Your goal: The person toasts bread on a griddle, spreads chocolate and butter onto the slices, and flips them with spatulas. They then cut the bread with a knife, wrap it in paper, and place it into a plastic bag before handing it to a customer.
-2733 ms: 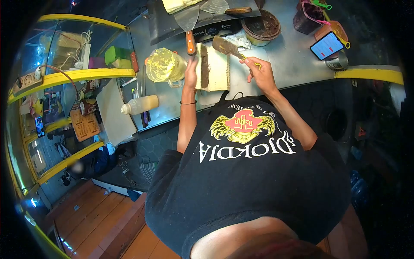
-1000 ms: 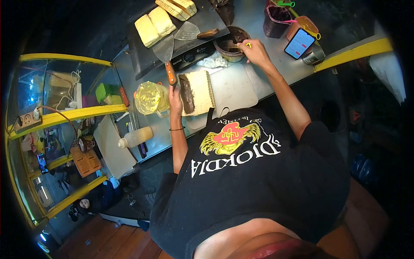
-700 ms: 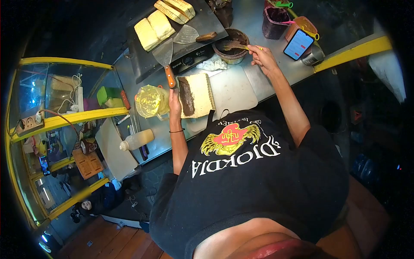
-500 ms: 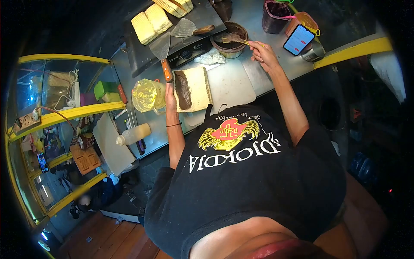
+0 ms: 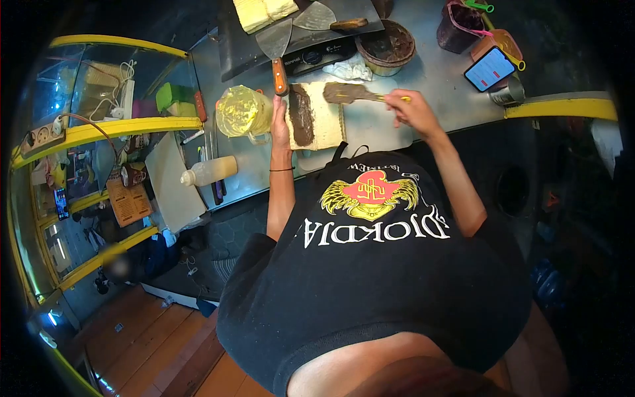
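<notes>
A square slab of bread [image 5: 326, 126] lies before me, with a dark brown band of spread [image 5: 302, 119] down its left part. My left hand [image 5: 280, 126] lies along the bread's left edge, fingers stretched out and touching its side. In my right hand [image 5: 411, 109], closed around its yellow handle, is a spreader [image 5: 347, 93] whose blade is coated in brown paste. That blade is over the bread's upper right part; whether it touches cannot be told. Beyond stands a bowl of dark spread [image 5: 385, 49]. A scraper's orange handle [image 5: 280, 76] ends just above my left fingertips.
A black griddle [image 5: 248, 59] at the back bears bread and a second scraper [image 5: 317, 16]. To the left are a yellow-filled jug [image 5: 241, 111] and a squeeze bottle [image 5: 208, 171]. At the right, a phone [image 5: 489, 69] leans near tubs and a can [image 5: 507, 90].
My right hand has brought the spreader out of the bowl and down over the bread. My left hand stays at the bread's edge. The camera view has shifted.
</notes>
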The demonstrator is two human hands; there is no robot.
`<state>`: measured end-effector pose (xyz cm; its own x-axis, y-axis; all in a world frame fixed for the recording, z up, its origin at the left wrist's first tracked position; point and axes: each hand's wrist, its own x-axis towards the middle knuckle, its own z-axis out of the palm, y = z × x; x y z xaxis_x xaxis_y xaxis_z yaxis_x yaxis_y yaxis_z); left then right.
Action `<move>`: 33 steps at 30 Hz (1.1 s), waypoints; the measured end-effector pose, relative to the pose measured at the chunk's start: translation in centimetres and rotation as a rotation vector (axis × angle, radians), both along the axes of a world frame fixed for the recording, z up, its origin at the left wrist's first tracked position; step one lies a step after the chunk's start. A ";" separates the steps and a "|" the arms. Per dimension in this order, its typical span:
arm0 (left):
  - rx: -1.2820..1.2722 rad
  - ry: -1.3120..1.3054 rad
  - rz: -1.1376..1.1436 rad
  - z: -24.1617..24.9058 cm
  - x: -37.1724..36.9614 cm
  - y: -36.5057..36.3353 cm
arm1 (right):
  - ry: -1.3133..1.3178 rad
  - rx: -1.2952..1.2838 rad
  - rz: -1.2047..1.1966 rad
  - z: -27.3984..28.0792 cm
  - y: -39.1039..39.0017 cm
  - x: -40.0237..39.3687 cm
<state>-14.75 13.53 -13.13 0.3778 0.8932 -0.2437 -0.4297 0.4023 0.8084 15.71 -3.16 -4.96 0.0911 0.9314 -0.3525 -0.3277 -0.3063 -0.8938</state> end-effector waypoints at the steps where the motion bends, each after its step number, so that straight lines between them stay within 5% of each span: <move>1: 0.040 0.055 -0.019 0.6 0.3 -0.1 | -0.055 0.039 0.022 -0.4 0.9 -1.3; 3: 0.188 0.192 -0.080 2.2 1.1 -0.9 | -0.107 0.075 0.041 -0.7 2.1 -3.5; 5: 0.371 0.346 -0.145 4.0 1.9 -1.8 | -0.532 0.251 -0.039 -0.7 3.2 -5.3; 8: 0.545 0.468 -0.197 5.2 2.5 -2.4 | -0.754 0.310 -0.052 1.1 3.4 -6.5; 12: 0.603 0.436 -0.268 4.7 2.2 -1.9 | -0.669 0.314 -0.136 1.8 3.1 -6.7; 18: 0.255 0.161 -0.180 1.7 0.5 -0.8 | -0.639 0.352 -0.126 0.4 2.4 -5.5; 20: -0.092 -0.230 -0.074 0.4 0.0 -1.0 | -0.703 0.313 -0.026 0.0 2.1 -5.0; 28: 0.004 -0.162 -0.095 -1.5 -0.9 -0.3 | -0.865 0.753 -0.031 -4.0 5.1 -6.1; 33: 0.011 -0.056 -0.049 -0.4 -0.6 -0.6 | -0.791 0.662 0.368 -3.6 3.9 -4.9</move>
